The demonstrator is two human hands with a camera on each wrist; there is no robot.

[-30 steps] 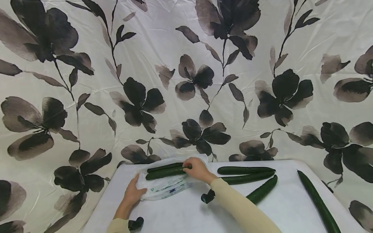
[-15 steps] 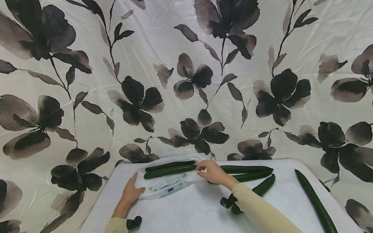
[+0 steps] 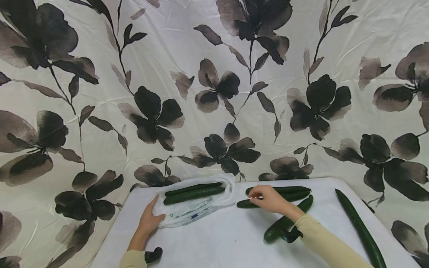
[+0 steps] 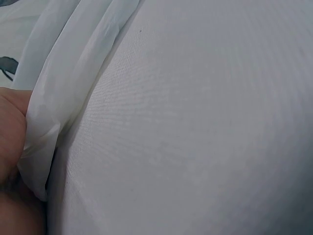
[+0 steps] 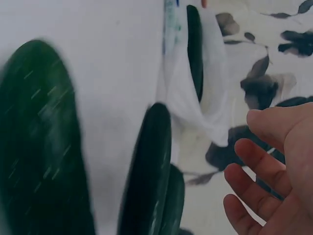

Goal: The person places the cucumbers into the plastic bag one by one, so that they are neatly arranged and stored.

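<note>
A translucent white plastic bag point(image 3: 201, 212) with green and blue print lies at the back left of the table. Two cucumbers point(image 3: 194, 195) lie side by side on or inside it. My left hand point(image 3: 149, 219) holds the bag's left end, thumb in front; the left wrist view shows plastic point(image 4: 73, 83) folded against the hand point(image 4: 12, 132). Over the back cucumbers point(image 3: 291, 189) on the right, my right hand point(image 3: 273, 201) hovers with loosely bent fingers, holding nothing. The right wrist view shows that hand point(image 5: 283, 171) beside the cucumbers point(image 5: 149, 171), its fingers spread and free.
A thick cucumber point(image 3: 275, 231) slants under my right forearm, partly hidden by the wrist camera point(image 3: 291, 235). Another long cucumber point(image 3: 360, 227) lies along the right side of the white table point(image 3: 214, 245). A floral curtain point(image 3: 214, 141) hangs right behind the table.
My right hand has let go of the front cucumber on the bag and moved right, over the loose cucumbers. My left hand stays at the bag's left end.
</note>
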